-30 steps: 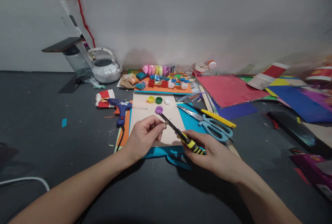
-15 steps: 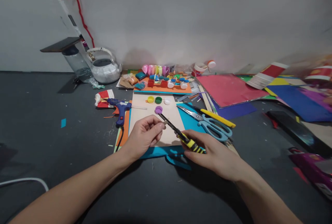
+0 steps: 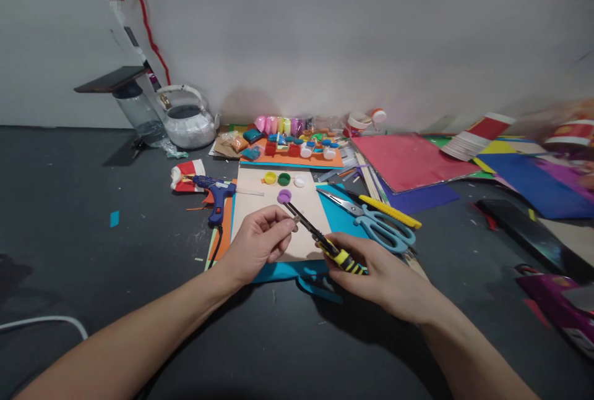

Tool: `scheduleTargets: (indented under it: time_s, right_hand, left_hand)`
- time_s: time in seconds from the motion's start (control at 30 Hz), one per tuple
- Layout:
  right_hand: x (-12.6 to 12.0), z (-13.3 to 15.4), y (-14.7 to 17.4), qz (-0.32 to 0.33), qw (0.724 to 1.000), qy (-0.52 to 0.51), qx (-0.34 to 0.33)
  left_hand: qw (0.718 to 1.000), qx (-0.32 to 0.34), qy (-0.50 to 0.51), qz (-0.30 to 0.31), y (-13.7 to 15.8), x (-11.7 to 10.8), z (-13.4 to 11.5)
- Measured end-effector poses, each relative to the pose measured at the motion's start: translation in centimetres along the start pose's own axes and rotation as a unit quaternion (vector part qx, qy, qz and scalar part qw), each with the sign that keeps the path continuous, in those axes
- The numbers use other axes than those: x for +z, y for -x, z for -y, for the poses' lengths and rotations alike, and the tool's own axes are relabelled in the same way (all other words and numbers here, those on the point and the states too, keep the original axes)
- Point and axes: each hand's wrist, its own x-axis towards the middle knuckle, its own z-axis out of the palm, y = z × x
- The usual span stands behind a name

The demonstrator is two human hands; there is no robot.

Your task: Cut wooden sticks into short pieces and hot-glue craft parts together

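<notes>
Kettle (image 3: 191,133) at left, back of desk (image 3: 102,264). Glue gun (image 3: 219,197) at left edge of cream sheet (image 3: 250,202). Left hand (image 3: 262,236) above sheet, thumb and fingertips pinched on small piece (image 3: 296,219), mostly hidden. Purple cap (image 3: 281,195) just beyond. Piece touching or just beside dark shaft of tool (image 3: 342,257), cannot tell which. Right hand (image 3: 375,275) curled round tool's yellow-black handle. Scissors (image 3: 356,209) near right hand. Phone (image 3: 533,234) at far right.

Left hand (image 3: 260,244), right hand (image 3: 378,273) bare; forearms (image 3: 155,326) bare.
</notes>
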Motion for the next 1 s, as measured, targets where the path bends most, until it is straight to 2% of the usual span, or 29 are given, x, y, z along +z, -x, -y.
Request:
scheduleTargets:
  time_s: [0.27,0.77,0.9,1.0]
  right_hand:
    - [0.0,0.0,0.1,0.001,1.0,0.01,-0.001]
    - [0.6,1.1,0.1,-0.005,0.991,0.124,0.043]
    - [0.3,0.9,0.1,-0.04,0.99,0.131,0.038]
    - [0.0,0.7,0.2,-0.06,0.991,0.115,0.037]
  left_hand:
    - [1.0,-0.005,-0.002,-0.003,-0.1,0.0,0.1]
    - [1.0,-0.02,-0.012,0.006,-0.3,-0.4,0.5]
    - [0.999,-0.023,-0.008,0.027,-0.5,-0.7,0.5]
    - [0.997,-0.022,0.045,0.054,-0.5,-0.8,0.7]
